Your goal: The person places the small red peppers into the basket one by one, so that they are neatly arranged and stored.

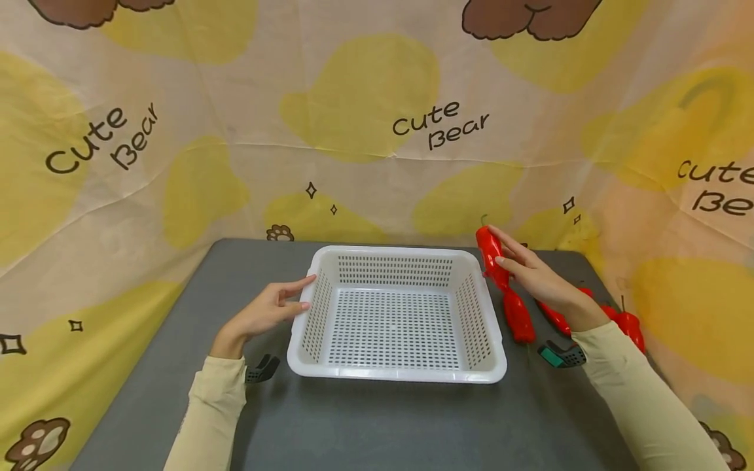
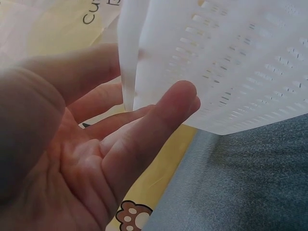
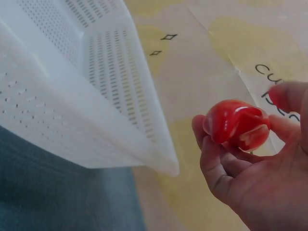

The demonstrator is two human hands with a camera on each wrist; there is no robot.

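A white perforated plastic basket (image 1: 391, 374) sits on the dark grey table. My left hand (image 1: 266, 313) holds its left rim; in the left wrist view, fingers of that hand (image 2: 96, 159) touch the outer wall below the rim. To the right of the basket, my right hand (image 1: 533, 271) grips a long, shiny red pepper (image 1: 490, 248) with a green stem pointing up. The right wrist view shows the blunt end of this red pepper (image 3: 236, 125) between the fingers and thumb of my right hand (image 3: 264, 183). Inside, the basket shows only its bare bottom.
Another red pepper (image 1: 518, 318) lies on the table (image 1: 377, 432) beside the basket's right wall. Several more red peppers (image 1: 631, 329) lie farther right, partly hidden by my right forearm. A printed cloth (image 1: 353, 98) hangs behind and at both sides of the table.
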